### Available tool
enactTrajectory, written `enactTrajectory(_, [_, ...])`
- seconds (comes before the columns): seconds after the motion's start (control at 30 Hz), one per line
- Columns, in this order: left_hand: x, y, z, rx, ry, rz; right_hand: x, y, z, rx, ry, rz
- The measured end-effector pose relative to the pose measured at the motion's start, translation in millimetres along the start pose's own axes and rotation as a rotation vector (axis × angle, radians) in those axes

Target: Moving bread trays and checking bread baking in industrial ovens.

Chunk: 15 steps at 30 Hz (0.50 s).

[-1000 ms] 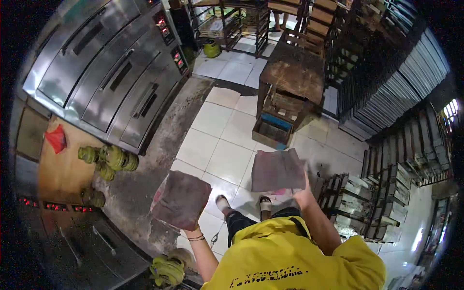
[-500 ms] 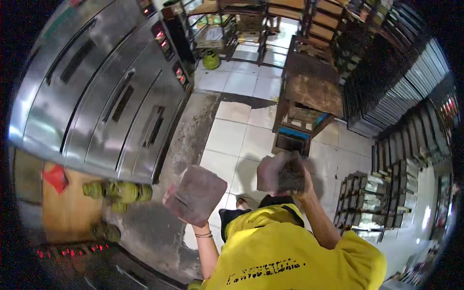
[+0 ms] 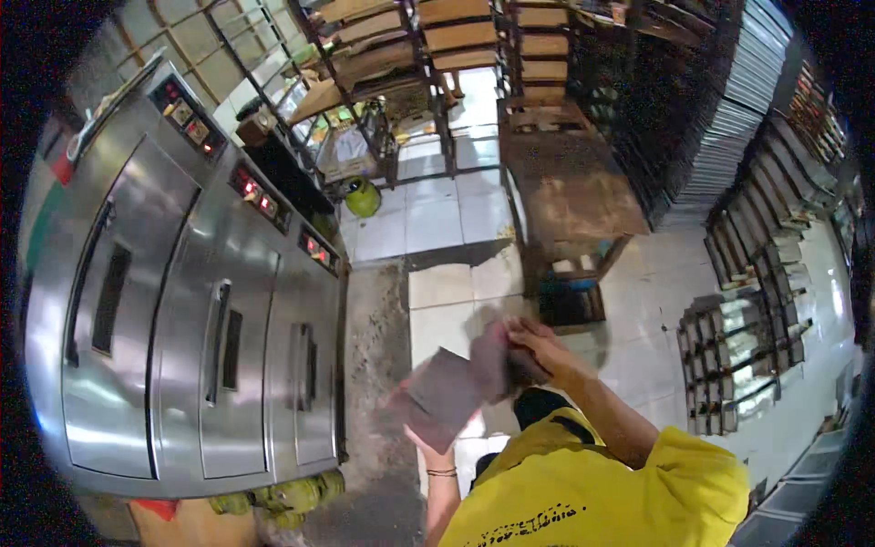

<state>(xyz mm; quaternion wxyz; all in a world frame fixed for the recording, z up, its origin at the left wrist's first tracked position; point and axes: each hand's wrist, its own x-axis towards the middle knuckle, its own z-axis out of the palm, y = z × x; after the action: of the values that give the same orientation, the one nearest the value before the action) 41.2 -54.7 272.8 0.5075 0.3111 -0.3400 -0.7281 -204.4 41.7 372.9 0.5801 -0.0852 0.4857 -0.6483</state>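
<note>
Two worn, dark grey-brown square pads, which look like cloth pot holders, are in my hands in front of my body. The left pad (image 3: 441, 392) covers most of my left hand (image 3: 432, 445), whose fingers are hidden beneath it. My right hand (image 3: 536, 345) grips the right pad (image 3: 490, 360), with its fingers bent over the edge; this pad is blurred. The two pads meet or overlap in view; whether they touch I cannot tell.
A steel deck oven (image 3: 246, 337) with lit red displays stands along the left. Ahead are a wooden table (image 3: 583, 196), wooden racks (image 3: 456, 36) and a green gas cylinder (image 3: 362, 198). Stacked trays (image 3: 729, 118) and baking tins (image 3: 729, 356) line the right.
My hands have come closer together, bringing the pads edge to edge in view. My view has turned, and the oven fronts now show more squarely.
</note>
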Motion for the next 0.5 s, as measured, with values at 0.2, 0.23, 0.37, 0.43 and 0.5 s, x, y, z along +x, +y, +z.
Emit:
enactTrajectory(0.2, [3.9,48.1,33.1,1.192,-0.033,0.515,47.6,-14.7,15.6,-0.026,-0.003,-0.164])
enactTrajectory(0.23, [10.4,54.0,26.4,1.195,-0.025,0.528,53.5,-18.4,23.3,-0.086,-0.013,-0.181])
enactTrajectory(0.37, [57.6,40.5,-5.8,-0.138,0.097,-0.112,87.1,-29.1,44.5,-0.149,-0.067,-0.193])
enactTrajectory(0.43, [76.2,25.3,-11.0,0.423,0.129,0.213,94.6,-31.0,50.6,-0.024,-0.087,-0.14])
enactTrajectory(0.5, [79.2,20.9,4.8,0.694,0.159,0.362,97.1,-35.6,51.0,0.022,-0.094,-0.103])
